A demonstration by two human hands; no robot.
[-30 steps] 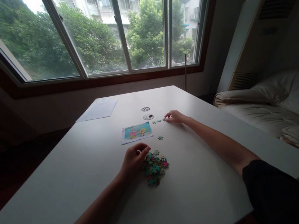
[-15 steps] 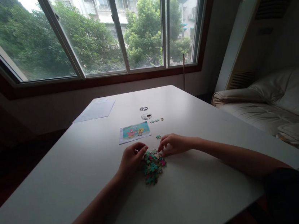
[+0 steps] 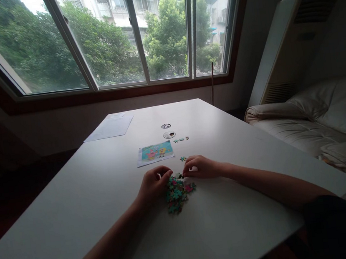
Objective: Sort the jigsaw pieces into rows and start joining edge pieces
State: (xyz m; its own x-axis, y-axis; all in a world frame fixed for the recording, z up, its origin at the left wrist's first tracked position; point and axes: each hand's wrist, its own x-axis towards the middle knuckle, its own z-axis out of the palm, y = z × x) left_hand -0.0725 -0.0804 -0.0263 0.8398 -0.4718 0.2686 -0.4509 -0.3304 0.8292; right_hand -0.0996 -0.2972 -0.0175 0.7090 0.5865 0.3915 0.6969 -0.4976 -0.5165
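Observation:
A heap of small colourful puzzle pieces (image 3: 177, 192) lies on the white table (image 3: 104, 184). My left hand (image 3: 153, 185) rests at the heap's left edge, fingers curled over the pieces. My right hand (image 3: 200, 167) is at the heap's far right edge, thumb and fingers pinched on a dark puzzle piece (image 3: 181, 176). A single loose piece (image 3: 183, 159) lies just beyond my right hand. A colourful cartoon picture card (image 3: 155, 153) lies farther back. A short row of pieces (image 3: 181, 139) sits to the card's right.
A round cable hole (image 3: 166, 126) and its round cover (image 3: 169, 134) lie behind the card. A sheet of paper (image 3: 109, 127) rests at the table's far left. A light sofa (image 3: 317, 124) stands to the right. Large windows face trees.
My right hand drew back from the far row of pieces to the heap and has pinched a piece there. My left hand stayed at the heap.

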